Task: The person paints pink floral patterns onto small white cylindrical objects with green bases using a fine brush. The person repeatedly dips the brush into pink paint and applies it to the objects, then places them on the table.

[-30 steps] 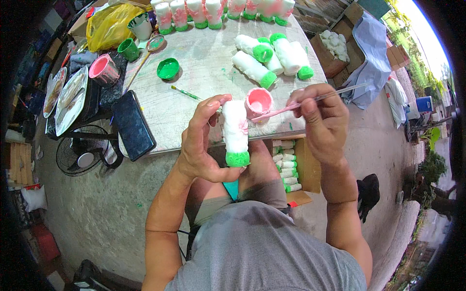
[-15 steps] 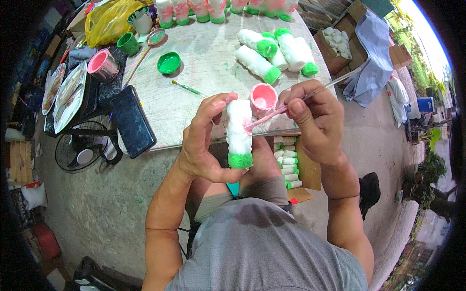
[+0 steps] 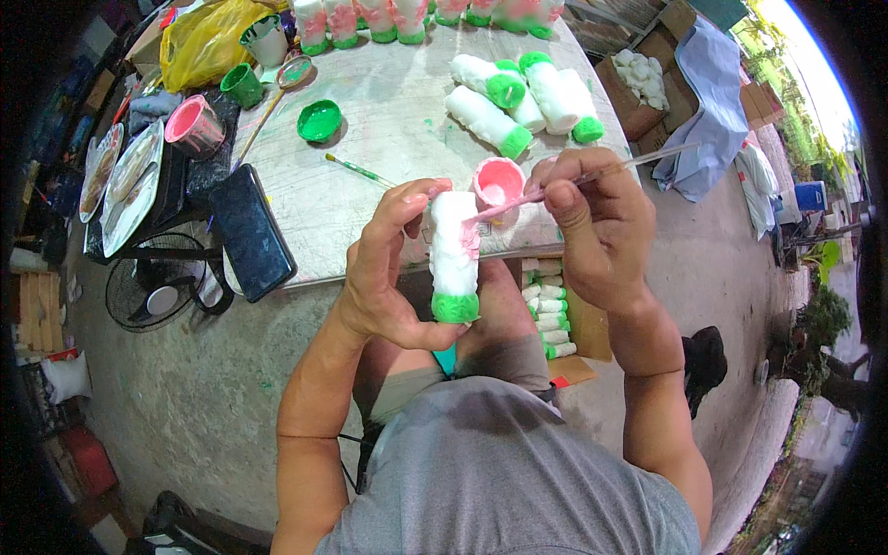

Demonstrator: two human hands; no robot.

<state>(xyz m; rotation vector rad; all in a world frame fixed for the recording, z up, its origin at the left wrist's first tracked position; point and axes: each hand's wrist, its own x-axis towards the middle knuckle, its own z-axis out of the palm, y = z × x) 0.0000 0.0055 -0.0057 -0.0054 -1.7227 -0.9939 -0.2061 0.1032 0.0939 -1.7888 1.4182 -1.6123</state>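
Note:
My left hand (image 3: pixel 388 277) grips a white, bumpy cylinder (image 3: pixel 453 236) upright, with its green band (image 3: pixel 455 306) at the bottom. My right hand (image 3: pixel 592 217) pinches a slim brush (image 3: pixel 668 153) with a clear handle; its pink-coated tip rests on the cylinder's right side, where a pink patch shows. Just behind sits a small cup of pink paint (image 3: pixel 502 171). Several white-and-green cylinders (image 3: pixel 476 111) lie on the tabletop (image 3: pixel 388 111), and a row of pink-marked ones (image 3: pixel 412 18) stands along the back.
A phone (image 3: pixel 252 231), green lid (image 3: pixel 318 120), pink paint container (image 3: pixel 194 129), plates (image 3: pixel 125 222) and yellow bag (image 3: pixel 203 46) are on the left. A fan (image 3: pixel 148 282) stands below. A box of cylinders (image 3: pixel 587 324) sits under the table, boxes (image 3: pixel 624 102) at the right.
The brush tip has moved from beside the pink cup onto the cylinder, then slightly higher on it. The pink patch on its side looks larger.

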